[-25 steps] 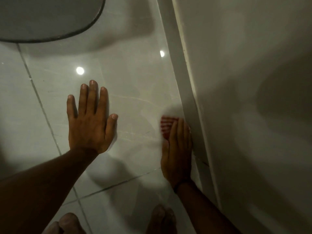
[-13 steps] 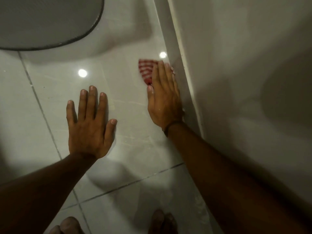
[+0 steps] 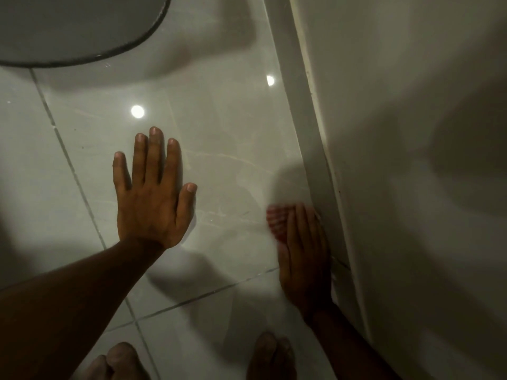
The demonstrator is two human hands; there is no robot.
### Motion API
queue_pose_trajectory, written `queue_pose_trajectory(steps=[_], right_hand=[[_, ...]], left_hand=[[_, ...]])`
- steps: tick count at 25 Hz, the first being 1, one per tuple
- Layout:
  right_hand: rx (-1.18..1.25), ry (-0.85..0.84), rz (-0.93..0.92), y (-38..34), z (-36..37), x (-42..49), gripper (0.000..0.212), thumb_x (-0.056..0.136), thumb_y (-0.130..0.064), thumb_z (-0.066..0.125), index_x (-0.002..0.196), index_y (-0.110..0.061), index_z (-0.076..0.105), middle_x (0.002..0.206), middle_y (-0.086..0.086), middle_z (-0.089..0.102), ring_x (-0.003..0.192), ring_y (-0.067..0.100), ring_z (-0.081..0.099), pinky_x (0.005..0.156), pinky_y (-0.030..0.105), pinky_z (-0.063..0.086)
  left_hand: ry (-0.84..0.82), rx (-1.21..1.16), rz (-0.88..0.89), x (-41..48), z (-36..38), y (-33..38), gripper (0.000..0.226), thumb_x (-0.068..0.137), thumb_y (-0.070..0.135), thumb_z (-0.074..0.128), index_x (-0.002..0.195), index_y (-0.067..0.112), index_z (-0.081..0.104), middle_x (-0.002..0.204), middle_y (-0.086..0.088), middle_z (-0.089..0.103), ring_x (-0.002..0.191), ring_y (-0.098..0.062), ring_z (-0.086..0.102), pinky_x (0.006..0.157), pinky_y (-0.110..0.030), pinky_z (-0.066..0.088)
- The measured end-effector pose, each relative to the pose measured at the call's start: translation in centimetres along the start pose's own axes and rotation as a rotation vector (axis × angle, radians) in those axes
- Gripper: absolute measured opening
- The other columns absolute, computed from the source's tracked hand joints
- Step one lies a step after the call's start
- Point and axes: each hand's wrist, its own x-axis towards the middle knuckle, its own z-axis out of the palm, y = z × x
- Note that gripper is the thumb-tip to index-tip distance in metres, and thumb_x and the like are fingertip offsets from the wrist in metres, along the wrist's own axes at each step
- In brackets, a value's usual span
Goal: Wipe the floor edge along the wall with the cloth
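A red-and-white checked cloth (image 3: 277, 222) lies flat on the glossy tiled floor (image 3: 225, 165), right beside the pale skirting (image 3: 307, 133) at the foot of the wall (image 3: 397, 133). My right hand (image 3: 304, 256) presses flat on the cloth, fingers together and pointing away from me, its outer edge against the skirting. Most of the cloth is hidden under the palm; it looks blurred. My left hand (image 3: 153, 193) rests flat on the tile to the left, fingers spread, holding nothing.
A dark grey oval mat (image 3: 76, 28) lies at the top left. Grout lines cross the floor. My bare feet (image 3: 269, 357) show at the bottom edge. Two ceiling lights reflect in the tile.
My right hand slid the cloth forward along the skirting, then pulled it back toward me to near where it started. The left hand stayed planted.
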Motion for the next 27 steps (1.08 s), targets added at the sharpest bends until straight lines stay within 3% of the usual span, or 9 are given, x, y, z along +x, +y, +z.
queue_pose_trajectory(steps=[6,10,13,22,25,27], right_hand=[[0.046,0.136,-0.024,-4.6,-1.7,19.2,0.063,0.106,-0.032,0.038,0.163,-0.005,0.027,0.171,0.016,0.029,0.161,0.033,0.022,0.133,0.044,0.013],[0.055,0.164,-0.037,-5.0,-1.4,22.1,0.063,0.107,-0.027,0.044,0.162,-0.006,0.025,0.171,0.016,0.029,0.161,0.034,0.022,0.129,0.041,0.006],[0.065,0.156,-0.048,-3.8,-0.8,18.3,0.062,0.106,-0.027,0.044,0.163,-0.007,0.026,0.171,0.015,0.029,0.160,0.034,0.022,0.129,0.042,0.008],[0.043,0.198,0.044,3.0,3.5,-7.8,0.047,0.113,-0.015,0.030,0.156,-0.002,0.042,0.163,0.016,0.043,0.157,0.031,0.034,0.130,0.044,0.026],[0.175,0.170,0.059,3.7,3.2,-11.6,0.045,0.110,-0.015,0.036,0.151,-0.005,0.050,0.161,0.010,0.046,0.155,0.027,0.038,0.129,0.044,0.029],[0.342,0.167,0.207,2.8,1.4,-11.6,0.045,0.107,-0.022,0.037,0.145,-0.006,0.056,0.153,0.000,0.051,0.149,0.024,0.046,0.125,0.044,0.037]], left_hand=[[-0.010,-0.003,-0.007,0.0,-0.1,0.0,0.082,0.109,0.055,0.023,0.176,0.010,0.011,0.185,-0.020,0.005,0.172,-0.037,0.003,0.136,-0.059,-0.002],[-0.018,-0.035,-0.023,0.1,-0.4,0.1,0.081,0.108,0.056,0.024,0.176,0.015,0.010,0.185,-0.018,0.006,0.172,-0.035,0.004,0.136,-0.059,0.000],[-0.033,-0.069,-0.047,0.3,-0.8,0.3,0.079,0.108,0.057,0.024,0.176,0.016,0.013,0.186,-0.016,0.006,0.172,-0.034,0.003,0.136,-0.061,0.002],[-0.158,-0.127,-0.046,-0.4,-2.2,0.6,0.076,0.113,0.055,0.023,0.176,0.014,0.007,0.186,-0.016,0.001,0.172,-0.034,-0.002,0.137,-0.061,0.003],[-0.233,-0.156,-0.071,-2.6,-4.8,0.8,0.077,0.112,0.052,0.026,0.174,0.007,0.017,0.185,-0.019,0.010,0.171,-0.039,0.007,0.135,-0.062,0.012],[-0.294,-0.170,-0.073,-5.2,-7.4,1.4,0.078,0.112,0.052,0.025,0.174,0.007,0.017,0.185,-0.016,0.010,0.172,-0.036,0.005,0.136,-0.060,0.011]])
